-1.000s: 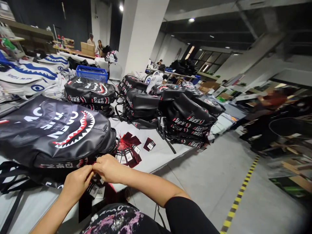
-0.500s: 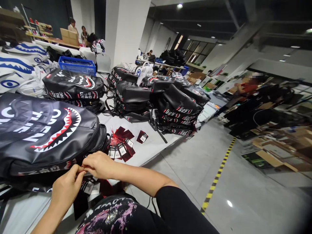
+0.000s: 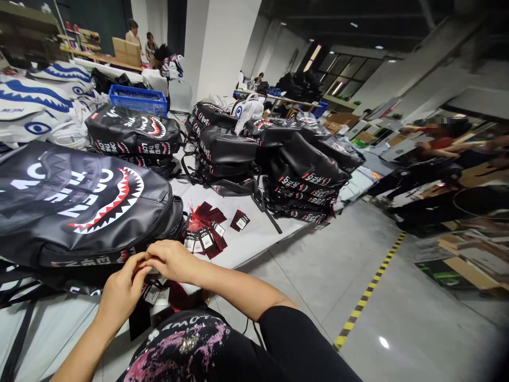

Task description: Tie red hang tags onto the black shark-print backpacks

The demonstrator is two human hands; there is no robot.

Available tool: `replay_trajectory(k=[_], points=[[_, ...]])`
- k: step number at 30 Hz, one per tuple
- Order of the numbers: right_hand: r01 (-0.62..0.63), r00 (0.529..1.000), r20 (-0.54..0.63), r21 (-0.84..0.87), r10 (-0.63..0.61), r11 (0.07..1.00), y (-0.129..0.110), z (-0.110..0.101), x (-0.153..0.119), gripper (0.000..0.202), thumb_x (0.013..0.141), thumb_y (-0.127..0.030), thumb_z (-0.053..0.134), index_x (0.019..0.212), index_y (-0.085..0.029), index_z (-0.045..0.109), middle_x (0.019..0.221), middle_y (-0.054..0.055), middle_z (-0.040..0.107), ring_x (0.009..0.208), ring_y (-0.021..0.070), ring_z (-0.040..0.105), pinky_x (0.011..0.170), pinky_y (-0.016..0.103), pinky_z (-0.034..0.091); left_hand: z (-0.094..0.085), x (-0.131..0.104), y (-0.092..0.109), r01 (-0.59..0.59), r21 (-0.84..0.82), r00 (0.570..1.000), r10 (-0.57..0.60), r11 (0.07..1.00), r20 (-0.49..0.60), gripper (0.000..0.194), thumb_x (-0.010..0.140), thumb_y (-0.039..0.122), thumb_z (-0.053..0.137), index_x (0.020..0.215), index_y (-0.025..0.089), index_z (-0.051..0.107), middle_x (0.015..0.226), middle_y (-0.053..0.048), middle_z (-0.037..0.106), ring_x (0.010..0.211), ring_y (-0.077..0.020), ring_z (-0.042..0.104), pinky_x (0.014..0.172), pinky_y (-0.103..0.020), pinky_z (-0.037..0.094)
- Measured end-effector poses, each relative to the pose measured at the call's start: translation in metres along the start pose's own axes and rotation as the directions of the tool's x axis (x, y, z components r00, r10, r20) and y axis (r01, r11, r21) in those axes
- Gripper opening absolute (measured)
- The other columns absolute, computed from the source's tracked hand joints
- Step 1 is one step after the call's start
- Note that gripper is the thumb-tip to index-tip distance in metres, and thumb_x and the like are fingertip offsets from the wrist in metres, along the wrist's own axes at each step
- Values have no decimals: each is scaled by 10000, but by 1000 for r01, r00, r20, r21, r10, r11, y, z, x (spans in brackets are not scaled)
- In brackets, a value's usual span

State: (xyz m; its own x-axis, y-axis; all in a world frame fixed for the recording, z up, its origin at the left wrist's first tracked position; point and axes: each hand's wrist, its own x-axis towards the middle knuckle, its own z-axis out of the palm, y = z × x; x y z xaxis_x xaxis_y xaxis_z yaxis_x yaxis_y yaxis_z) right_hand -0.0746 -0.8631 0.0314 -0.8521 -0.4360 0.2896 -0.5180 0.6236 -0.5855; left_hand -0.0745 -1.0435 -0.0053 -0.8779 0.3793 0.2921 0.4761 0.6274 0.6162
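Observation:
A large black backpack (image 3: 99,199) with a printed shark mouth and white letters lies on the table at the left. At its near edge, my left hand (image 3: 123,289) and my right hand (image 3: 170,260) meet, thumbs and fingers pinched together. Whatever is between the fingertips is too small and covered to make out. Just below them are hang tags (image 3: 157,294) with white labels, partly hidden by my hands and wrist. Beyond my right hand, a bunch of dark red hang tags (image 3: 207,233) with red strings lies on the white table, with another tag (image 3: 240,219) apart from it.
Several stacked black backpacks (image 3: 306,175) fill the table's far side. White and blue backpacks (image 3: 35,106) lie at the far left, near a blue crate (image 3: 139,101). Right of the table edge runs a yellow-black floor line (image 3: 369,292). People stand among cardboard boxes (image 3: 473,265) at the right.
The view has shifted, so the scene sits further right in the picture. Both hands stay pinched together at the backpack's near edge, with only slight finger movement.

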Motion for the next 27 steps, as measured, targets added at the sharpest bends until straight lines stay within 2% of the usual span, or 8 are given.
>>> replay_trajectory(k=[2, 5, 7, 10, 14, 18, 23, 27], points=[[-4, 1000, -7, 27, 4, 1000, -1, 0, 0, 58, 884, -198, 561, 827, -192, 559, 809, 4, 609, 785, 130, 564, 751, 225, 413, -1, 0, 0, 0, -27, 999, 1, 1000, 33, 229, 886, 372, 463, 944, 244, 643, 741, 32, 708, 607, -131, 653, 568, -206, 436], [-5, 1000, -19, 95, 7, 996, -2, -1, 1, 60, 873, -173, 572, 816, -187, 561, 804, -3, 610, 770, 119, 564, 738, 210, 413, -2, 0, 0, 81, -2, 997, -81, 997, -4, 183, 853, 365, 520, 801, 229, 630, 667, 35, 678, 548, -129, 617, 543, -217, 417], [-6, 999, -45, 128, 12, 992, -3, 0, 1, 74, 873, -168, 568, 801, -185, 561, 797, -4, 606, 769, 116, 561, 741, 210, 413, -4, 1, 1, 84, -54, 996, -83, 995, 12, 172, 848, 361, 529, 865, 223, 629, 756, 22, 705, 617, -134, 645, 582, -211, 442], [-11, 998, -55, 170, 20, 985, -4, 0, 1, 82, 870, -144, 553, 799, -183, 567, 788, -5, 599, 764, 115, 555, 738, 212, 413, -7, 1, 5, 41, -136, 995, -28, 990, 98, 233, 892, 340, 453, 977, 230, 641, 835, 12, 722, 679, -133, 661, 629, -211, 460], [-45, 997, -50, 221, 57, 974, -4, 1, -1, 85, 868, -153, 548, 793, -182, 576, 783, -4, 598, 744, 113, 551, 715, 215, 414, -8, 0, 9, 127, -70, 992, -126, 989, 21, 178, 863, 328, 504, 824, 217, 638, 727, 14, 697, 638, -143, 637, 606, -227, 441], [-75, 994, -56, 237, 91, 969, -5, 1, -2, 90, 869, -172, 542, 788, -182, 580, 767, -5, 598, 723, 116, 548, 707, 226, 416, -8, -2, 9, 62, -141, 994, -48, 988, 103, 214, 898, 293, 460, 974, 228, 649, 862, 1, 719, 740, -139, 660, 675, -226, 459], [-88, 993, -51, 269, 105, 959, -6, 2, -1, 95, 866, -184, 542, 782, -186, 585, 764, -7, 608, 715, 118, 557, 699, 232, 423, -10, -1, 9, 126, -101, 992, -128, 987, -10, 148, 860, 277, 526, 860, 216, 661, 772, 12, 703, 677, -133, 633, 642, -228, 447], [-116, 986, -85, 285, 145, 952, -5, 2, -1, 85, 854, -185, 547, 784, -188, 595, 747, -10, 608, 689, 117, 553, 682, 236, 426, -11, 5, 13, 55, -154, 994, -40, 987, 98, 210, 900, 259, 481, 970, 217, 675, 853, -5, 722, 742, -134, 652, 685, -228, 455]])
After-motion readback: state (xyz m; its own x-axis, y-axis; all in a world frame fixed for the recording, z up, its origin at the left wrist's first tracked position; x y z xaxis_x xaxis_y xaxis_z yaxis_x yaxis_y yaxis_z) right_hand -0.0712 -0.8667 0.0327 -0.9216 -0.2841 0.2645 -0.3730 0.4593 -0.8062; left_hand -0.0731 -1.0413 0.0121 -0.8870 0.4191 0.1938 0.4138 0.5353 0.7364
